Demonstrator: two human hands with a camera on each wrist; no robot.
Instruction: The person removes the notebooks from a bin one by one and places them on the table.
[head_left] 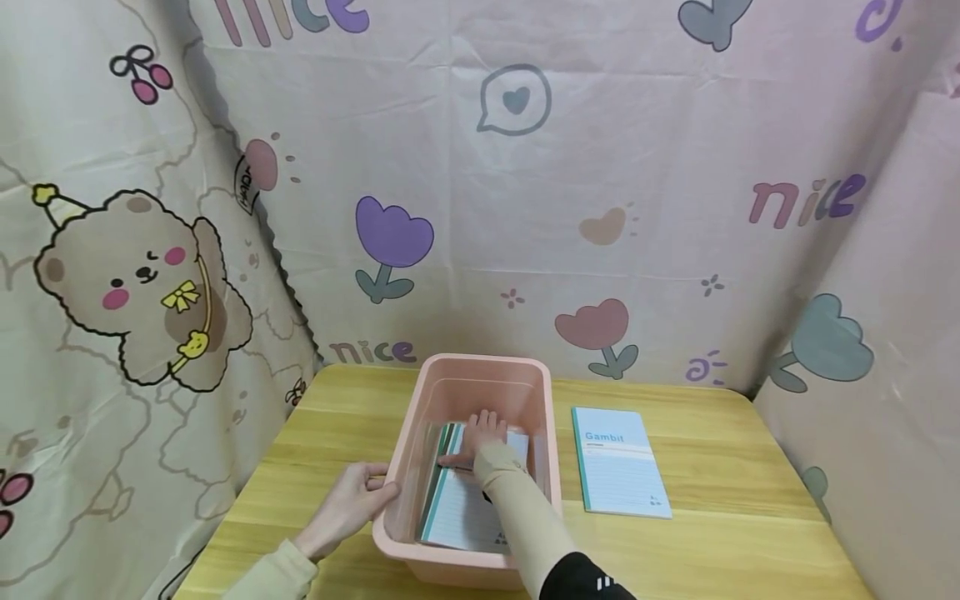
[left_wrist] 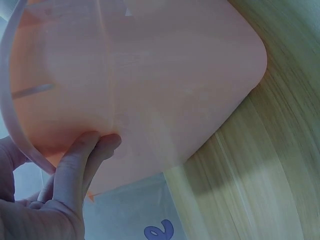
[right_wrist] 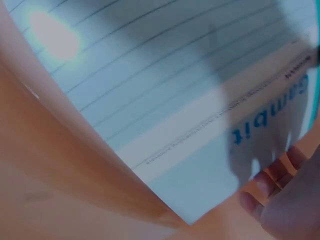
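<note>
A pink plastic bin (head_left: 397, 500) stands on the table. My left hand (head_left: 351, 504) grips its left rim; in the left wrist view, fingers (left_wrist: 75, 165) press against the bin's outer wall. Inside the bin lies a stack of notebooks (head_left: 461, 512) with pale lined covers and green spines. Reaching into the bin, my right hand (head_left: 483, 437) is over the far end of the stack, thumb spread to the left. In the right wrist view, its fingertips (right_wrist: 267, 185) are right at the edge of the top notebook (right_wrist: 165, 100), beside the blue "Gambit" print.
Another Gambit notebook (head_left: 621, 462) lies flat on the wooden table (head_left: 735, 492), right of the bin. Behind the table hangs a printed cloth (head_left: 487, 208) with tulips and hearts; a bear-patterned cloth (head_left: 135, 283) hangs at the left.
</note>
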